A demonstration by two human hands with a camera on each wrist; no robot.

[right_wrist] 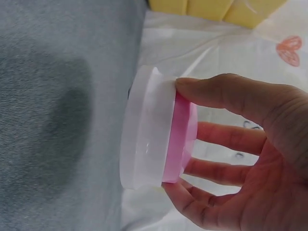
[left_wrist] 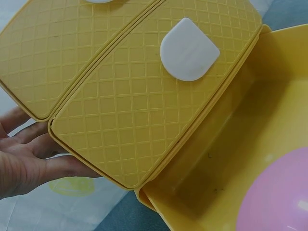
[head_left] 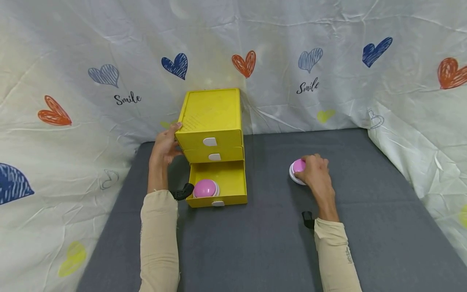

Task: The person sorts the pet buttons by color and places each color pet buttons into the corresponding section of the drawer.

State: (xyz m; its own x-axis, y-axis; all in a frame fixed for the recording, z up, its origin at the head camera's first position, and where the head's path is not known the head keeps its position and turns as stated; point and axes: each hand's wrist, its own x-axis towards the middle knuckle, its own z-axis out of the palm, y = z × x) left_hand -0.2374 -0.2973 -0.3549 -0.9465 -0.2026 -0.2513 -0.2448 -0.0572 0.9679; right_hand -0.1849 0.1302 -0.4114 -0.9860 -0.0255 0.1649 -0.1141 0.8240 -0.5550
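Observation:
My left hand (head_left: 167, 145) rests against the left side of a small yellow drawer unit (head_left: 213, 111). In the left wrist view its fingers (left_wrist: 67, 166) lie extended along the unit's side edge. The bottom drawer (head_left: 233, 199) is pulled out, and a pink-domed round object (head_left: 204, 188) with a white rim sits in its left part. My right hand (head_left: 314, 172) pinches a similar round object (right_wrist: 149, 130), white-based with a pink top, between thumb and fingers. It hangs close over the grey cloth, tilted, with its white base toward the table.
Grey cloth (head_left: 270, 243) covers the table. White sheeting (head_left: 277, 40) printed with hearts and "Smile" hangs behind the table and down both sides. The upper two drawers, each with a white pull tab (head_left: 209, 141), are closed.

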